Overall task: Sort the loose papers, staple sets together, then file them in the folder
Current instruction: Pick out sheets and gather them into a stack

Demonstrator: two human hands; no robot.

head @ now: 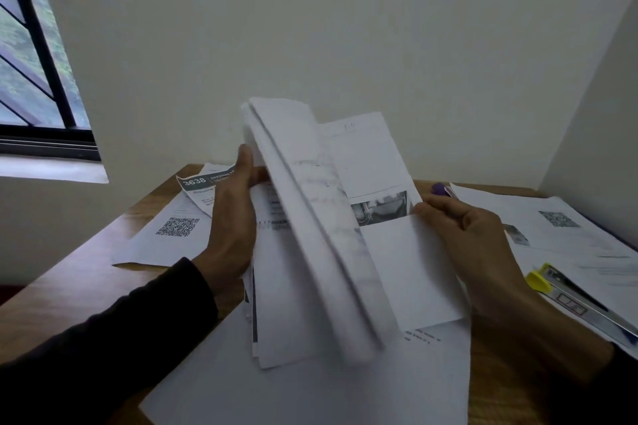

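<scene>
I hold a thick stack of white papers [310, 252] tilted up above the table. My left hand [233, 221] grips the stack's left edge, thumb up along it. Several sheets in the middle are bent over and blurred. My right hand [473, 245] pinches the right edge of a sheet with a small grey photo [379, 212] on it. A stapler [583, 300] with a yellow end lies on papers at the right. Under the stack a large white sheet [310, 393] covers the near table. No folder shows.
Loose printed sheets lie on the wooden table [79, 286]: one with a QR code [177, 226] at the left, a "3638" sheet [200, 183] behind it, more [559, 221] at the right. A purple pen tip [440, 188] shows behind my right hand. Walls close the back and right; a window at left.
</scene>
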